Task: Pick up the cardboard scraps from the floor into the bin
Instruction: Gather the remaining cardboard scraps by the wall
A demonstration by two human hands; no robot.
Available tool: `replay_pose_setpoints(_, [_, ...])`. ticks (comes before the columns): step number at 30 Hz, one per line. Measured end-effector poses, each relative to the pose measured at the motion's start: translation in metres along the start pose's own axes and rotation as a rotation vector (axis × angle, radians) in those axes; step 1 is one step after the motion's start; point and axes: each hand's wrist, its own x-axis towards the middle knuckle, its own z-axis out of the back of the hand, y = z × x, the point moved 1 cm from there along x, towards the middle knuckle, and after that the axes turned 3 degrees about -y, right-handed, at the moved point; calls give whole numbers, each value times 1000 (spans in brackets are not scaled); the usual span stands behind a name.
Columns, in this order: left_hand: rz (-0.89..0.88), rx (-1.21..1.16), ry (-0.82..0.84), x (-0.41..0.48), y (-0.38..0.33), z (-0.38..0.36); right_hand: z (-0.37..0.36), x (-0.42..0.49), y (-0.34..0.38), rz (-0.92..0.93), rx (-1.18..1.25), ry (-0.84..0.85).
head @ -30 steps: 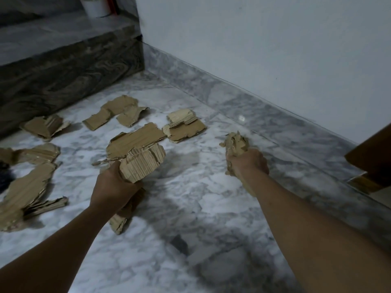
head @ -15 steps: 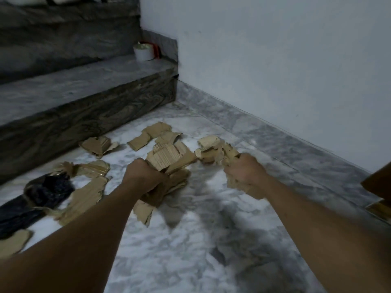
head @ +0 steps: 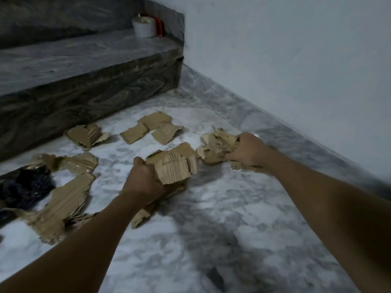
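Observation:
My left hand grips a thick stack of torn brown cardboard scraps just above the marble floor. My right hand is closed on a crumpled bundle of cardboard scraps further right, near the wall skirting. Loose scraps lie on the floor: a pair ahead, one by the step, a long torn piece at the left and a shiny taped one. A black bag lies at the far left edge; whether it is the bin I cannot tell.
A dark marble step rises behind the scraps, with a white roll standing on it by the corner. A pale wall and grey skirting run along the right. Marble floor spreads toward me.
The view has tilted up, showing the step and black bag. Both hands moved forward and closer together while still holding their cardboard bundles.

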Motion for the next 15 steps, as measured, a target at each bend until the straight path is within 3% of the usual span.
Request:
replay_pose_setpoints(7, [17, 117, 166, 21, 9, -23, -28, 84, -10, 204, -315, 296])
replay_pose_setpoints(12, [-13, 126, 2, 23, 14, -36, -29, 101, -8, 156, -361, 415])
replay_pose_setpoints(15, [-36, 161, -94, 25, 11, -36, -29, 98, -2, 173, -370, 343])
